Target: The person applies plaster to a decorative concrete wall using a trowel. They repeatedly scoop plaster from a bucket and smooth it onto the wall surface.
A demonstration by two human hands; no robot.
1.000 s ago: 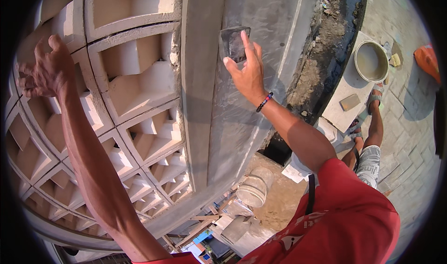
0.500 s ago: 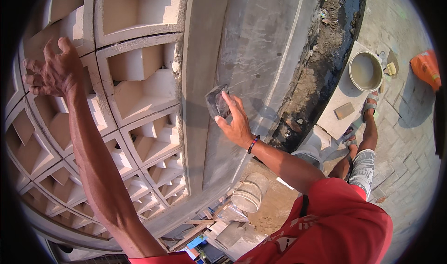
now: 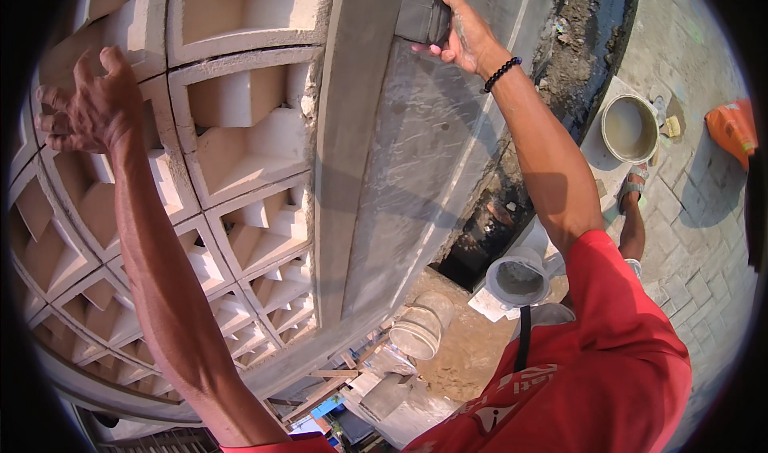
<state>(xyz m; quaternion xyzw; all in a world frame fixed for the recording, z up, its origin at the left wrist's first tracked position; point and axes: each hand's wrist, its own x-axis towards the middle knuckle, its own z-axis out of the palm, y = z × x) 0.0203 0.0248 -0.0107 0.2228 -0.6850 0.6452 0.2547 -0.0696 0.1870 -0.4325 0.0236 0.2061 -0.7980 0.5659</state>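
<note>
My right hand point(image 3: 470, 39), with a dark beaded bracelet at the wrist, is closed on a dark grey block point(image 3: 422, 19) with a squarish face. It is pressed to the smooth grey plastered surface point(image 3: 400, 157), whose material shows pale streaks. I cannot tell what the block is made of. To the left, my left hand point(image 3: 94, 107) hooks its bent fingers over an edge of the cream breeze block wall point(image 3: 178, 105). Some of those fingertips are hidden in shadow inside the openings.
A muddy trench with dark water point(image 3: 580, 25) runs along the plaster's right side. Beyond it are a bucket of grey liquid point(image 3: 630, 129) and an orange bag point(image 3: 730, 127) on paving. Another grey bucket point(image 3: 518, 283) stands near my body; white buckets point(image 3: 416, 337) lie below, near planks.
My right hand has moved up and slightly right across the plaster with the block, and the arm is more outstretched. My left hand stays on the breeze blocks.
</note>
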